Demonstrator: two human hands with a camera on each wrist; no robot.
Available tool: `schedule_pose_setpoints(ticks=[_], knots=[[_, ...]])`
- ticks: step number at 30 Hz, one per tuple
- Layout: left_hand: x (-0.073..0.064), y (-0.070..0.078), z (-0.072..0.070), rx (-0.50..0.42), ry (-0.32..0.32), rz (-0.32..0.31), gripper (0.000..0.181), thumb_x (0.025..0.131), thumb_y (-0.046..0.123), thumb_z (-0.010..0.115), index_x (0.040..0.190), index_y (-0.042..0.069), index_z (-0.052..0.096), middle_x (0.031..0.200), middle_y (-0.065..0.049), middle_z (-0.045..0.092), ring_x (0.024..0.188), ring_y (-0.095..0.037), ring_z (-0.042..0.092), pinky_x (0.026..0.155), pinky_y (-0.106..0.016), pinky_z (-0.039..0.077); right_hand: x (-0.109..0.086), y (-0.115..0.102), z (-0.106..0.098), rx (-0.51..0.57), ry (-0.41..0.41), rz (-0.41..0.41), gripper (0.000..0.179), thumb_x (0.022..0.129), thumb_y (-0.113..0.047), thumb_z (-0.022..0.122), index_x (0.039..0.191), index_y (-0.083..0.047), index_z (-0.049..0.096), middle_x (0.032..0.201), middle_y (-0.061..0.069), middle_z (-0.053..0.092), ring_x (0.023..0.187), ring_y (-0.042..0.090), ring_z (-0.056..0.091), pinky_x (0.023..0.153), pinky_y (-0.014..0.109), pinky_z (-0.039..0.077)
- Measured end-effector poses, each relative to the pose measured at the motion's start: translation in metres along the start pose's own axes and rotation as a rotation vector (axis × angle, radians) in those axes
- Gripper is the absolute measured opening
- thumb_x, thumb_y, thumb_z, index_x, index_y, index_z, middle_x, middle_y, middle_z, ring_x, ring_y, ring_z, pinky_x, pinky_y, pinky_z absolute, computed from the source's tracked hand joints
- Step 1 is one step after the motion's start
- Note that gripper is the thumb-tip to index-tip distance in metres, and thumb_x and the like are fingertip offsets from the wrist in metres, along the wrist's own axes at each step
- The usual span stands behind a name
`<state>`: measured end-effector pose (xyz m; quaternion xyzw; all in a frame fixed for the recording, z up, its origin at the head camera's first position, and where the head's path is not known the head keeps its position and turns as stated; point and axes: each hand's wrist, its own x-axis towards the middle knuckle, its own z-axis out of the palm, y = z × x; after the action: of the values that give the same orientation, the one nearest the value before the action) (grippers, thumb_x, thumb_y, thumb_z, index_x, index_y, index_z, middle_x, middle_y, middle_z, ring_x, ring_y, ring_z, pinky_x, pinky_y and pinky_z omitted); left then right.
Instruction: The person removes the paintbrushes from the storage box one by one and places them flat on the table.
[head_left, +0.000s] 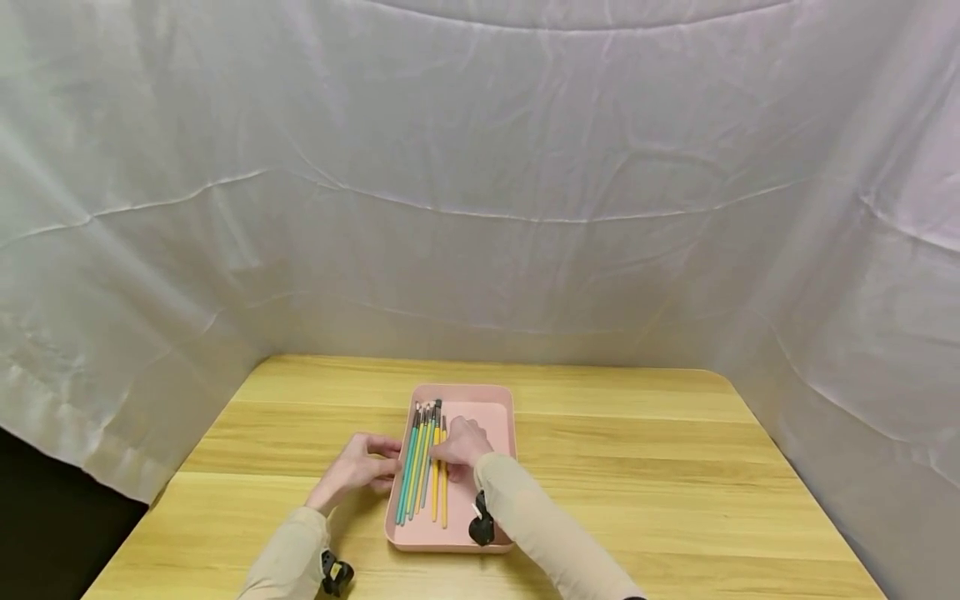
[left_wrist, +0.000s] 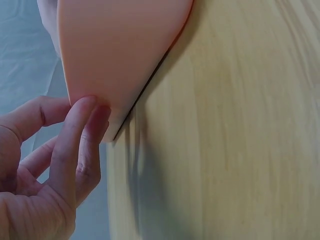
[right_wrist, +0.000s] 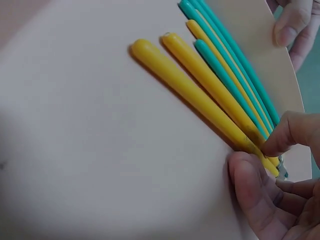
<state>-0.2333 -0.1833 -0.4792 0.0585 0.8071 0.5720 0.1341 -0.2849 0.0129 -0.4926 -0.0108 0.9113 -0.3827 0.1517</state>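
Observation:
A pink rectangular tray (head_left: 491,417) sits on the wooden table with several paintbrushes (head_left: 411,475) lying lengthwise along its left side. Their handles are yellow and teal, bristle ends toward the far end. My left hand (head_left: 362,465) pinches the tray's left wall, fingers on both sides of the rim (left_wrist: 64,75). Inside the tray, my right hand (head_left: 465,443) has thumb and fingertips around the rightmost yellow paintbrush (right_wrist: 185,92), near its metal collar. Another yellow paintbrush (right_wrist: 210,97) lies right at the thumb. My fingers partly hide the brush heads in the right wrist view.
Bare tray floor (right_wrist: 100,150) extends to the right of the brushes. The wooden table (head_left: 660,475) spreads out on both sides of the tray. Grey-white fabric (head_left: 480,267) hangs behind and around the table. Black wrist-worn devices (head_left: 336,575) sit on both sleeves.

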Motion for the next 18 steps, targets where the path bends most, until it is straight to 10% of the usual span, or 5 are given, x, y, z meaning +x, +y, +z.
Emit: schedule_pose_setpoints(ticks=[18], knots=[[0.002, -0.001, 0.001, 0.012, 0.022, 0.004, 0.042, 0.085, -0.005, 0.066, 0.124, -0.020, 0.058, 0.104, -0.026, 0.066, 0.073, -0.013, 0.067, 0.061, -0.028, 0.064, -0.004, 0.010, -0.019, 0.259, -0.137, -0.055, 0.020, 0.091, -0.008, 0.069, 0.076, 0.001, 0.062, 0.057, 0.010, 0.065, 0.040, 0.010, 0.056, 0.043, 0.022, 0.056]])
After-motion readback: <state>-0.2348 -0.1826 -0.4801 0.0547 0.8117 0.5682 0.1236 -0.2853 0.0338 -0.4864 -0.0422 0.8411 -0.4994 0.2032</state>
